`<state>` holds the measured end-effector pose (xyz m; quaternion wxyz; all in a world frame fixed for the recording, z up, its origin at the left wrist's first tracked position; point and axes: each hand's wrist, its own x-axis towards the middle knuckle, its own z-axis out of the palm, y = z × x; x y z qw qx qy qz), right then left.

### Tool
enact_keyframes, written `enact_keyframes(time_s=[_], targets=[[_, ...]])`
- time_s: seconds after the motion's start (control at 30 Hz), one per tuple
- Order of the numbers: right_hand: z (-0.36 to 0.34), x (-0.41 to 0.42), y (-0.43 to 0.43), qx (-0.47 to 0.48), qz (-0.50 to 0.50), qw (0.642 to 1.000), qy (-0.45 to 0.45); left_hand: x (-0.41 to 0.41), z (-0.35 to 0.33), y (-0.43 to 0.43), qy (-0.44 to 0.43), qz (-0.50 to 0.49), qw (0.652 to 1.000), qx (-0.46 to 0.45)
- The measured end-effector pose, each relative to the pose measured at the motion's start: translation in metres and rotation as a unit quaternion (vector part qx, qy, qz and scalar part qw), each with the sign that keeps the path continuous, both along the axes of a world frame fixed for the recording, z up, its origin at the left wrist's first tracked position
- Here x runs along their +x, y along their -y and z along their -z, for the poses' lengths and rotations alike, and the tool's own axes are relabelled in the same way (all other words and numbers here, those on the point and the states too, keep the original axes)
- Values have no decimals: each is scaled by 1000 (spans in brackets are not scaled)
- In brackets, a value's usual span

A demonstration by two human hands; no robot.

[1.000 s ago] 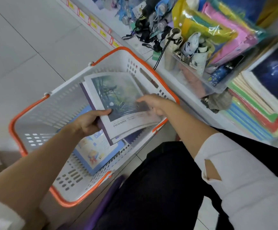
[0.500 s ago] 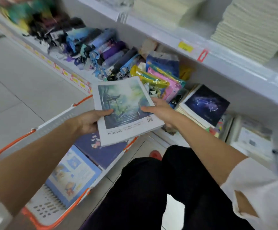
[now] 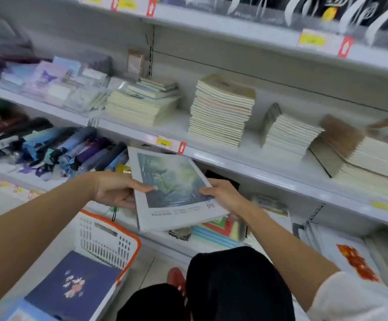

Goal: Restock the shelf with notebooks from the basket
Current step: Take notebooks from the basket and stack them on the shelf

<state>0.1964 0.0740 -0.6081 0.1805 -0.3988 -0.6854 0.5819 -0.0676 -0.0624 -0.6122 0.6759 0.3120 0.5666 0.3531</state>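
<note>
Just ahead, notebook stacks [image 3: 220, 112] along shelf [image 3: 251, 154]

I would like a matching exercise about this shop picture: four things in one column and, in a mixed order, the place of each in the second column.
Things
1. landscape-cover notebook
2. dark blue notebook
3. tall cream notebook stack
4. folded umbrellas

Places
a. lying in the basket
b. gripped by the left hand and the right hand
c. on the middle shelf board
d. piled at the left, below that board

Pairs: 1-b, 2-a, 3-c, 4-d
</note>
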Motion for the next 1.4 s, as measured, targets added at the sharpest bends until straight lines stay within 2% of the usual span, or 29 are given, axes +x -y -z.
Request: enact_keyframes(time_s=[0.1, 0.23, 0.4, 0.53, 0.63, 0.8, 0.9, 1.0, 1.07, 1.17, 1.23, 1.3, 1.4], targets=[[3, -3, 7, -2, -23, 1000, -6, -9, -10, 14, -34, 26, 999, -18], [1, -18, 22, 4, -54, 998, -14, -22, -16, 39, -50, -2, 999, -20], [-15, -33, 27, 33, -66, 996, -44, -24, -23, 41, -43, -109, 992, 35], [-40, -26, 17, 111, 19, 989, -97, -9, -42, 13, -31, -169, 979, 108], [-68, -12, -5, 132, 101, 972, -165, 11, -63, -22, -19, -181, 968, 172], [-108, 6, -45, 162, 198, 943, -215, 47, -115, -89, -20, -190, 944, 268], [-133, 5, -76, 186, 239, 928, -217, 60, -142, -123, -111, -179, 928, 307], [-156, -9, -107, 179, 279, 920, -209, 60, -162, -149, -200, -202, 888, 362], [-165, -20, -126, 172, 313, 913, -196, 54, -169, -161, -233, -222, 866, 382], [-164, -35, -150, 155, 330, 920, -145, 44, -164, -175, -252, -229, 862, 375], [-153, -38, -152, 152, 355, 908, -165, 38, -153, -180, -257, -231, 855, 386], [-136, -32, -140, 190, 362, 887, -216, 31, -142, -183, -295, -234, 830, 412], [-109, -25, -123, 303, 269, 893, -196, 22, -130, -191, -366, -248, 784, 435]])
